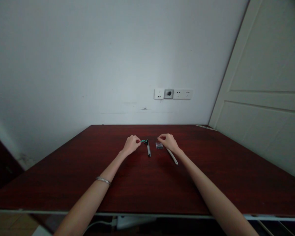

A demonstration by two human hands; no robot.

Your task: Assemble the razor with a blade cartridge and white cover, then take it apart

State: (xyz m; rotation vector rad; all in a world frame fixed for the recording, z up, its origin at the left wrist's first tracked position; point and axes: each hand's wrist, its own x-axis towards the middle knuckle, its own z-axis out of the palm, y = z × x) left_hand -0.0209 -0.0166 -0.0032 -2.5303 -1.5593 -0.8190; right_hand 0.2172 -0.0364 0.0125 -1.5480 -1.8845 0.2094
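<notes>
Both my arms reach out over a dark red wooden table [64, 177]. My left hand [131, 144] is closed in a pinch on the teal head end of a razor [147, 148], whose dark and grey handle lies on the table pointing toward me. My right hand [169, 141] is curled, its fingertips at a small clear cartridge case [159, 145] lying flat; whether they grip it I cannot tell. A white razor handle [173, 156] lies under my right wrist, pointing toward me. A silver bracelet [103, 180] sits on my left forearm.
A white wall stands behind the table with a row of sockets [173, 94]. A white door [267, 98] is at the right. A white power strip [135, 221] and cable show under the table's front edge.
</notes>
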